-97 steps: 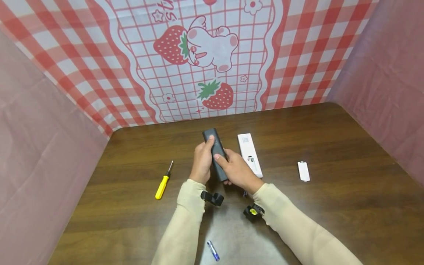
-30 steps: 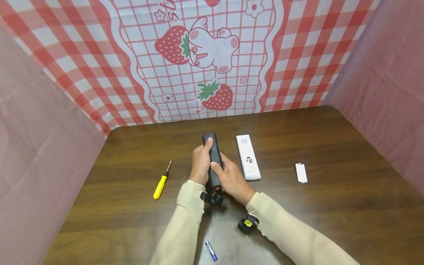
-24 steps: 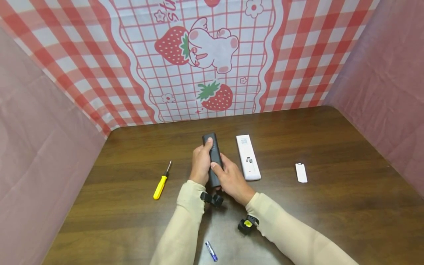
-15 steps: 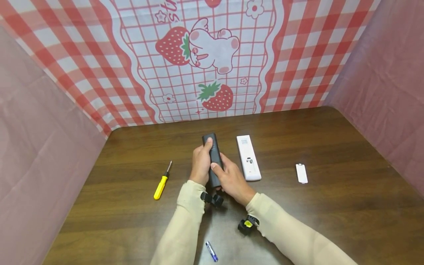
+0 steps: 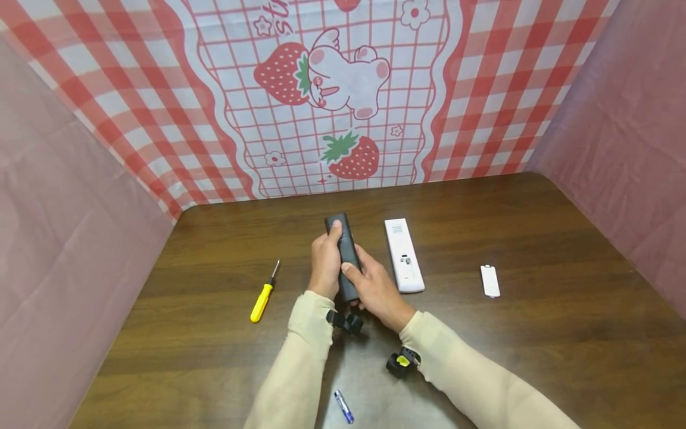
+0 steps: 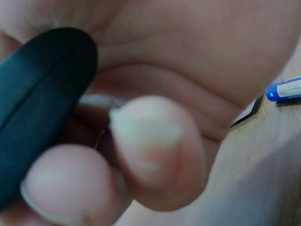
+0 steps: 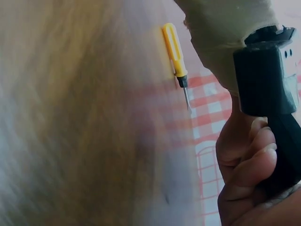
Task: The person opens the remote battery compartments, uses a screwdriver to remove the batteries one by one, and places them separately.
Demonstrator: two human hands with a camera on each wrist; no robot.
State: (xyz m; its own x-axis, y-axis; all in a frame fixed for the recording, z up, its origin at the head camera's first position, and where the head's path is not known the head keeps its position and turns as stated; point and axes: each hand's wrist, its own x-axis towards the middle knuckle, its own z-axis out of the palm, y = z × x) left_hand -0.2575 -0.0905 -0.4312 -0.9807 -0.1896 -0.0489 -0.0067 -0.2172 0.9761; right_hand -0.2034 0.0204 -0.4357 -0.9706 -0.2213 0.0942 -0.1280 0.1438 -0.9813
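A long dark grey remote control (image 5: 345, 250) is held above the table by both hands; its far end points away from me. My left hand (image 5: 324, 262) grips its left side with the thumb laid along the upper face, and in the left wrist view its fingertips (image 6: 160, 146) curl beside the remote's rounded end. My right hand (image 5: 377, 289) grips the near half from the right, thumb on top. Just right of the hands lies a white remote control (image 5: 402, 244) with a small opening in its upward face. The dark remote's underside is hidden in the head view.
A yellow-handled screwdriver (image 5: 262, 298) lies to the left, tip pointing away. A white battery cover (image 5: 490, 281) rests at the right. One blue-and-silver battery (image 5: 343, 407) lies near the front, between the forearms. A checked cloth (image 5: 493, 89) hangs behind the wooden table (image 5: 563, 268).
Since about three seconds ago, the dark remote has come slightly nearer and turned a little straighter; my right hand moved left with it. Over the last second both hands have barely shifted.
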